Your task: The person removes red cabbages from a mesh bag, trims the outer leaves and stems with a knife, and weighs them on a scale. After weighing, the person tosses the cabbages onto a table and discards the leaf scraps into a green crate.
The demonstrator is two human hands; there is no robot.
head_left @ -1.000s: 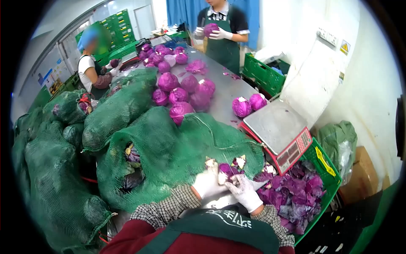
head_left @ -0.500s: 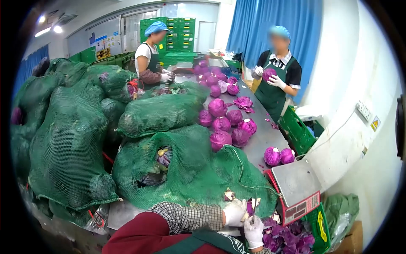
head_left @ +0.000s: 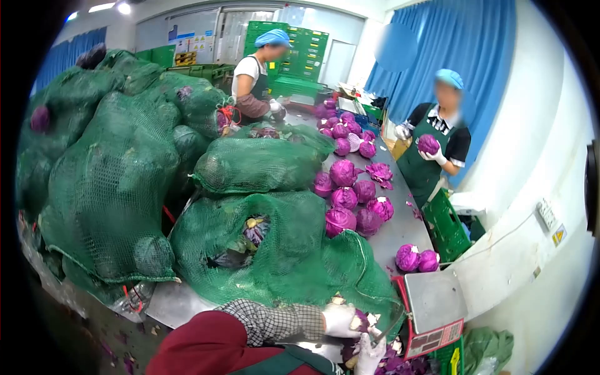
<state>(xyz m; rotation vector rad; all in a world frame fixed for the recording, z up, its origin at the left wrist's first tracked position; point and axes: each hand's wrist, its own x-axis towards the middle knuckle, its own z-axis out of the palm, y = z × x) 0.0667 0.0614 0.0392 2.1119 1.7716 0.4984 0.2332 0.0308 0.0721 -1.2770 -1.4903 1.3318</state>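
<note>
At the near edge of the metal counter (head_left: 172,305), my gloved left hand (head_left: 340,320) bends over a purple cabbage (head_left: 359,320), though I cannot tell how tightly its fingers close. My gloved right hand (head_left: 370,356), just beside it, grips a knife (head_left: 391,324), the blade angled up toward the scale. Below, white lettering on my green apron (head_left: 300,360) is cut off and unreadable. Purple leaves (head_left: 397,367) fill a green crate (head_left: 460,359) off the counter's near right corner. At that corner sits the red scale (head_left: 437,306), its front panel printed too small to read.

Beyond my hands spreads a green net sack (head_left: 284,256), torn wide enough to show dark heads inside. Two cabbages (head_left: 408,257) sit by the right edge, past the scale; a larger cluster (head_left: 344,199) lines the counter's middle. More sacks (head_left: 112,187) are heaped along the left edge.

On the right wall, a yellow triangular warning sign (head_left: 558,235) hangs below a socket strip. A co-worker (head_left: 425,169) at the right edge holds a cabbage; another (head_left: 253,84) works at the left. Behind, wall posters (head_left: 195,42) are too small to read.
</note>
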